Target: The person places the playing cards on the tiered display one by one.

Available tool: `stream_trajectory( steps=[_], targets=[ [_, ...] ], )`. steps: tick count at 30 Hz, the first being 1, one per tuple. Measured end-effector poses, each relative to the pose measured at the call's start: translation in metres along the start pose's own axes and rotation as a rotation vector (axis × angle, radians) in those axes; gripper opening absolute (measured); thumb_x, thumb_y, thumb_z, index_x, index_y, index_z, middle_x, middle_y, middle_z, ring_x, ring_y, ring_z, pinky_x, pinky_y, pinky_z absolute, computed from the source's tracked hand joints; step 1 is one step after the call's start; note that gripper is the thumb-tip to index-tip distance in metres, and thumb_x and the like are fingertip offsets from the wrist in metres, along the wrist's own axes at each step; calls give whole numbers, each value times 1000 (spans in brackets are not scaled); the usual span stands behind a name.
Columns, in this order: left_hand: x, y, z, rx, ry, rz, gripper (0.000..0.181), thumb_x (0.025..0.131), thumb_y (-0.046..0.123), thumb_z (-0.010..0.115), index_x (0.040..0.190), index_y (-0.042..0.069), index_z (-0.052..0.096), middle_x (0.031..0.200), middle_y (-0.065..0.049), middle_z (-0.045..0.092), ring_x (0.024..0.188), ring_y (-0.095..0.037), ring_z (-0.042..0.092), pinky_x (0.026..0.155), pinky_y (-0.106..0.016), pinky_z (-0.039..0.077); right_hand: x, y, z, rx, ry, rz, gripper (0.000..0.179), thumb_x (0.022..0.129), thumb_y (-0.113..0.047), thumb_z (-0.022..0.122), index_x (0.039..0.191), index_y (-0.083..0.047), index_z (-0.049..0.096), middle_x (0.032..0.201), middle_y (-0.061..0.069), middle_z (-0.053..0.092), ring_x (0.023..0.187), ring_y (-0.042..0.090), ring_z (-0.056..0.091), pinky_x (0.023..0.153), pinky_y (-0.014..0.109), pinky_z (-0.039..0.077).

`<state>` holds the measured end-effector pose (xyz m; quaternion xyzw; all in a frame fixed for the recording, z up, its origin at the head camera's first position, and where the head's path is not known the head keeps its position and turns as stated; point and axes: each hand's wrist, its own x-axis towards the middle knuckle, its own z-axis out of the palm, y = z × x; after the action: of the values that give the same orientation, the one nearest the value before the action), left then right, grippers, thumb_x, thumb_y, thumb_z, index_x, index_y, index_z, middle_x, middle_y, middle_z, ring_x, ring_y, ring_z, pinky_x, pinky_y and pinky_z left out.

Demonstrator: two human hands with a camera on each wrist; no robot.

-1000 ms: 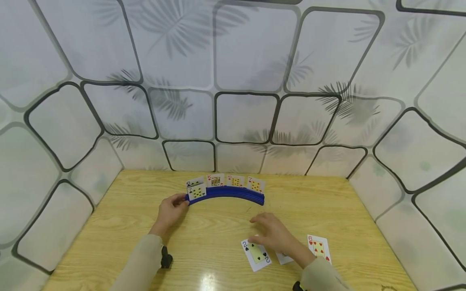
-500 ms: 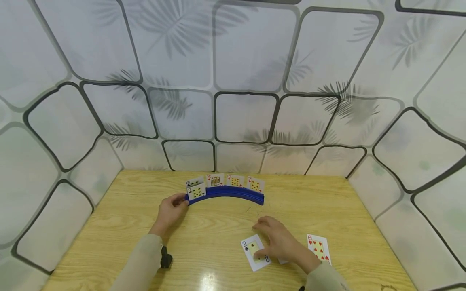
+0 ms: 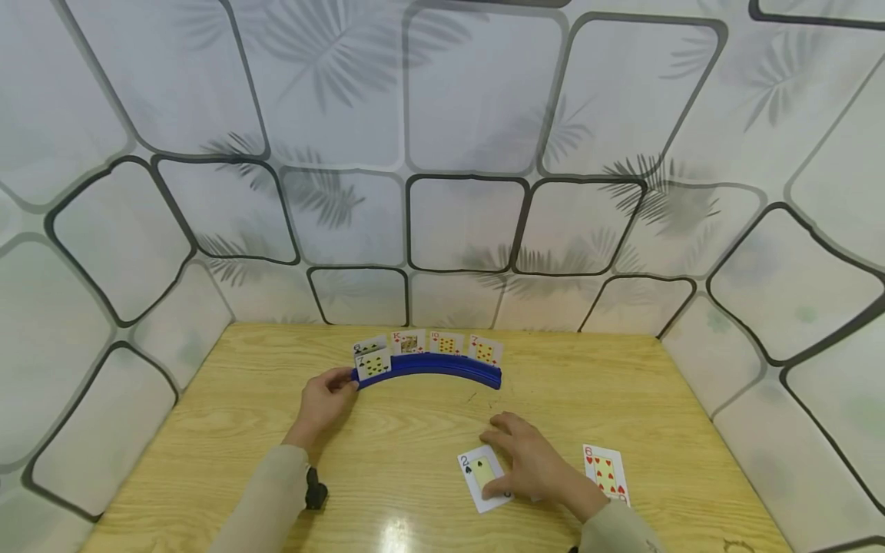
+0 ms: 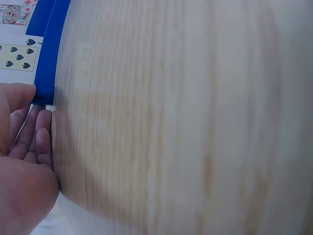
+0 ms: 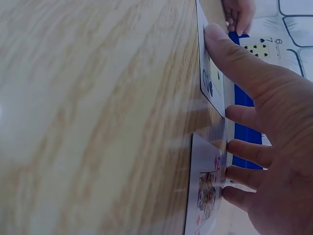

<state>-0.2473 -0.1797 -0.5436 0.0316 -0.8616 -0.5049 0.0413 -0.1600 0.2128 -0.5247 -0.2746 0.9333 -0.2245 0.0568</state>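
At the left end of a curved blue card holder (image 3: 442, 364), my left hand (image 3: 325, 401) grips the tip between thumb and fingers. A seven of spades (image 3: 374, 365) stands in its front slot, with another black card (image 3: 370, 343) behind. My right hand (image 3: 532, 461) is spread low over the table, its thumb resting on the two of spades (image 3: 473, 476), which lies flat. The index fingertip (image 5: 234, 112) is right at that card's edge. Beneath the other fingers lies a red diamond face card (image 5: 205, 191), mostly hidden from the head view.
Standing in the holder's back slot are a king (image 3: 408, 342), a ten (image 3: 445, 343) and a seven of diamonds (image 3: 486, 351). A six of hearts (image 3: 605, 470) lies right of my right forearm. Patterned walls (image 3: 470, 223) enclose the wooden table (image 3: 415, 445).
My right hand has shifted slightly right and toward me, its thumb sliding down over the two of spades. The left hand keeps its grip on the card holder.
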Motion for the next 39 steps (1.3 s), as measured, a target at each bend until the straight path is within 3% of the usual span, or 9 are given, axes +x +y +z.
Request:
stream_trajectory(
  steps=[13, 22, 30, 34, 39],
  targets=[
    [-1, 2, 0, 14, 2, -2, 32, 100, 8, 69, 130, -5, 70, 116, -21, 75, 104, -28, 68, 81, -21, 51, -1, -2, 1, -5, 49, -16, 74, 74, -53, 92, 132, -11, 71, 150, 20, 55, 144, 48, 46, 115, 69, 38],
    [0, 0, 1, 15, 9, 3, 32, 99, 9, 69, 129, -5, 71, 114, -21, 75, 100, -24, 67, 80, -20, 51, 1, -2, 2, -13, 56, -11, 72, 72, -51, 93, 127, -10, 72, 148, 20, 57, 143, 48, 47, 116, 67, 38],
    [2, -2, 1, 11, 4, -2, 34, 100, 10, 69, 130, -4, 70, 116, -20, 75, 102, -26, 67, 81, -20, 51, 4, -5, 4, -33, 112, -39, 69, 69, -47, 96, 121, -11, 68, 127, 6, 66, 124, 33, 61, 109, 59, 48],
    [2, -2, 1, 8, 1, -4, 34, 100, 10, 69, 131, -4, 70, 116, -20, 75, 103, -27, 68, 82, -21, 51, 6, -8, 4, 18, 117, 6, 66, 70, -41, 97, 120, -11, 66, 125, 8, 69, 126, 38, 61, 110, 62, 45],
    [2, -2, 1, 5, -2, -10, 34, 100, 10, 68, 131, -4, 70, 116, -20, 75, 104, -28, 68, 82, -21, 50, 10, -13, 2, 126, 65, 73, 49, 85, -27, 90, 123, -13, 63, 115, 7, 68, 105, 22, 63, 91, 42, 54]
  ],
)
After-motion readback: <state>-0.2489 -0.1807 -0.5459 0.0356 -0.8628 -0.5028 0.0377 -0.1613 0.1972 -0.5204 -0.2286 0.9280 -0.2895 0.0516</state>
